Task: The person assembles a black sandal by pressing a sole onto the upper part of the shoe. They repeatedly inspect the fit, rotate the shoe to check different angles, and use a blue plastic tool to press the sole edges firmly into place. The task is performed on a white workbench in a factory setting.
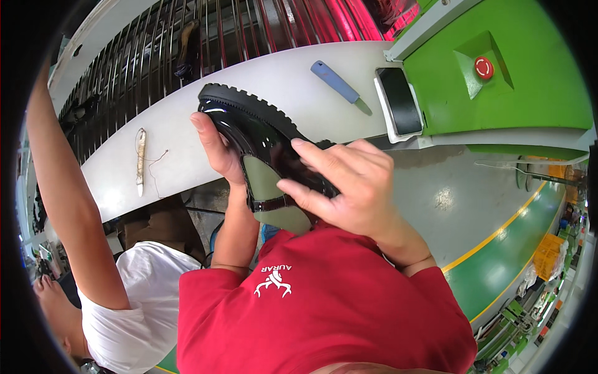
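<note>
A glossy black ankle boot [274, 149] with an olive-green side panel and a chunky ridged black sole is held up in front of my chest. Its sole faces up and away from me. My left hand [221, 149] grips it from the left, thumb raised along the upper and the other fingers hidden behind the boot. From the right, my right hand [349, 181] holds it with the index finger near the sole edge and the thumb by the green panel. That hand covers part of the boot's right end.
On the white worktop [187, 143] lie a blue-handled knife [336, 83], a phone [400, 100] and a wrapped pen-like tool [141, 162] with loose thread. Metal rollers [230, 28] run behind. A green machine [529, 68] with a red button stands right. A co-worker's arm [68, 187] reaches along the left.
</note>
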`<state>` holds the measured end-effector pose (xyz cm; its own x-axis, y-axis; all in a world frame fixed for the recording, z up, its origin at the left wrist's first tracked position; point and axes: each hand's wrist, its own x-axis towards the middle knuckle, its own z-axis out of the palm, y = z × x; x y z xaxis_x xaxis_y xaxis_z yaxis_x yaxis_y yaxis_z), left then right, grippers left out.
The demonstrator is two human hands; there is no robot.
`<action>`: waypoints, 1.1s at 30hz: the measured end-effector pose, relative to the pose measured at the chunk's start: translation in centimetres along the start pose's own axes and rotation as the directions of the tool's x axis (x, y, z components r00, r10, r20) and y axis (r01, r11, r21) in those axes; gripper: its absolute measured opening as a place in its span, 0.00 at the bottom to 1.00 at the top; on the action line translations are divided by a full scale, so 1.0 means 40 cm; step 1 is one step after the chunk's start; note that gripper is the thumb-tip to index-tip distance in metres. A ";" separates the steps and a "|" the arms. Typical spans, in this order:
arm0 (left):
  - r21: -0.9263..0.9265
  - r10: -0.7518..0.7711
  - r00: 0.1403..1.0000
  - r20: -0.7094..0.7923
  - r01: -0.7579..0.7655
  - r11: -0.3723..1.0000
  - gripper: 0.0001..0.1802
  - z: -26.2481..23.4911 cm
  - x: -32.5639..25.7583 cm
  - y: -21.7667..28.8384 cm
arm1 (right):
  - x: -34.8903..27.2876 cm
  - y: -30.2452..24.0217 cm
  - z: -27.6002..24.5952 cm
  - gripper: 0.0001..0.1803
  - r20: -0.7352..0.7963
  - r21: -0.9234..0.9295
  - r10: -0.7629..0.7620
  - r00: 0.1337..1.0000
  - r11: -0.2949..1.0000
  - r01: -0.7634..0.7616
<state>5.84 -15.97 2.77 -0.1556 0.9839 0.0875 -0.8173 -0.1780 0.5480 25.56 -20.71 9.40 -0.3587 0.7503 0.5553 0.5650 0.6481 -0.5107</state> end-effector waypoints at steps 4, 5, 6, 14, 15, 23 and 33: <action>-0.164 -0.057 0.993 0.105 0.074 0.984 0.45 0.002 -0.007 -0.013 | 0.014 0.012 -0.007 0.24 -0.163 0.030 -0.046 0.986 0.998 0.052; -0.110 -0.051 0.995 0.081 0.060 0.992 0.45 -0.006 -0.003 -0.011 | 0.018 0.013 -0.017 0.25 -0.176 0.057 -0.040 0.984 0.997 0.051; -0.056 -0.043 0.997 0.056 0.046 0.997 0.45 -0.008 -0.002 -0.010 | 0.023 0.014 -0.027 0.25 -0.187 0.086 -0.037 0.982 0.995 0.054; -0.007 -0.099 0.990 -0.102 0.099 0.995 0.44 0.060 -0.036 -0.027 | 0.093 0.082 0.057 0.32 0.088 0.595 0.195 0.977 0.776 -0.208; 0.002 -0.105 0.991 -0.079 0.105 0.994 0.44 0.058 -0.037 -0.025 | 0.093 0.087 0.062 0.32 0.100 0.608 0.191 0.976 0.765 -0.212; 0.054 -0.109 0.993 -0.045 0.112 0.992 0.42 0.039 -0.065 -0.027 | 0.083 0.129 0.086 0.23 0.065 0.666 0.112 0.992 0.735 -0.126; -0.003 -0.027 0.997 0.066 0.027 1.000 0.38 0.073 -0.032 -0.040 | 0.066 0.055 0.075 0.09 -0.219 0.439 0.090 0.972 0.898 0.016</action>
<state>8.98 -16.92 4.22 -0.0966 0.9872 0.1271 -0.8232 -0.1510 0.5473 23.63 -16.89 7.78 -0.1352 0.7586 0.6374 0.1753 0.6515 -0.7381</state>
